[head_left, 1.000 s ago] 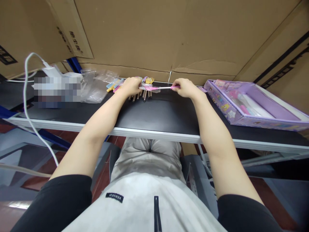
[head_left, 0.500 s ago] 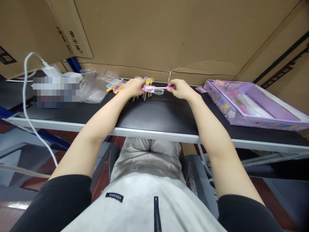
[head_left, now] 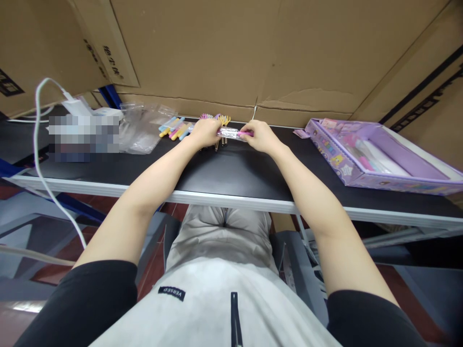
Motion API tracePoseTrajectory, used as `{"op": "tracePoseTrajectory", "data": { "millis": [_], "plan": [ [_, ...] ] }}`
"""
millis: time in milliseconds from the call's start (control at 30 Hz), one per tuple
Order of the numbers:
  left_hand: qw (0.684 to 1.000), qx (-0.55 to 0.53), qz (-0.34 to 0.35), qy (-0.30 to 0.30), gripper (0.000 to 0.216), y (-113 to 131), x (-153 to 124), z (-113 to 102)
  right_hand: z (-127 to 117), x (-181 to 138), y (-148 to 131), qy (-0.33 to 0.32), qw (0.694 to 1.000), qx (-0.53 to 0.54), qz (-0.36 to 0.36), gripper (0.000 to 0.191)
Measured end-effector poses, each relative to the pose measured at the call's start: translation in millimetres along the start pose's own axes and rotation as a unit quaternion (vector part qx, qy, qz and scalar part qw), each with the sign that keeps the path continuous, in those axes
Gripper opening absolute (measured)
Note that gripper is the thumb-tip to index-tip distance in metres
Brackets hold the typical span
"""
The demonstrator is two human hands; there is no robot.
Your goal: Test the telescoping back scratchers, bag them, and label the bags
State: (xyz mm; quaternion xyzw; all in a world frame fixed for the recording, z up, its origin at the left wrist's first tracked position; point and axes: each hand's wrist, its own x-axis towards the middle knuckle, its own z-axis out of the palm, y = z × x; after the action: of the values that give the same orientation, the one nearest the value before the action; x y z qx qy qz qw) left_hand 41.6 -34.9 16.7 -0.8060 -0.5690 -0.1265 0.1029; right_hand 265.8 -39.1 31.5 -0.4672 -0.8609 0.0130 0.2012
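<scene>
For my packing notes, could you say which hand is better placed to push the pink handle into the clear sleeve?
Probably the right hand: it pinches the pink handle sticking out of the clear sleeve, while the left hand grips the sleeve's other end.

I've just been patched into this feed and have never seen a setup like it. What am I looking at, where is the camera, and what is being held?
There is no machine here: these are a person's two bare arms. The one camera is worn on the person's head and looks forward and down, so the lap fills the bottom and the black table lies beyond it. The left hand and right hand together pinch a pink-handled tool inside a clear sleeve. Just behind them lies a row of small pink and yellow tools. To the left are coloured sticks and clear bags, and to the right is an open purple gift box. Cardboard boxes stand behind.
</scene>
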Motion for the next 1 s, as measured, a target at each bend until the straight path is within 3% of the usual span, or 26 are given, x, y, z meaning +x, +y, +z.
{"op": "tracePoseTrajectory", "data": {
  "millis": [200, 433, 633, 833, 1000],
  "plan": [
    [1.0, -0.007, -0.002, 0.004, 0.032, 2, 1, 1, 6, 2, 3, 0.02, 1.0, 0.023, -0.001, 0.032],
    [0.999, -0.018, -0.044, 0.018, 0.031, -16, 2, 2, 4, 11, 35, 0.055, 0.996, 0.07, -0.026, 0.032],
    [0.997, -0.012, -0.061, 0.035, 0.027, -32, 5, 7, -8, 10, 54, 0.054, 0.995, 0.082, 0.001, 0.027],
    [0.998, 0.001, -0.054, 0.039, 0.026, -35, 8, 13, -12, 6, 47, 0.015, 0.992, 0.111, 0.063, 0.017],
    [0.999, 0.0, -0.037, 0.038, 0.026, -29, 8, 11, -7, 6, 36, 0.007, 0.98, 0.192, 0.044, 0.007]
  ]
}}
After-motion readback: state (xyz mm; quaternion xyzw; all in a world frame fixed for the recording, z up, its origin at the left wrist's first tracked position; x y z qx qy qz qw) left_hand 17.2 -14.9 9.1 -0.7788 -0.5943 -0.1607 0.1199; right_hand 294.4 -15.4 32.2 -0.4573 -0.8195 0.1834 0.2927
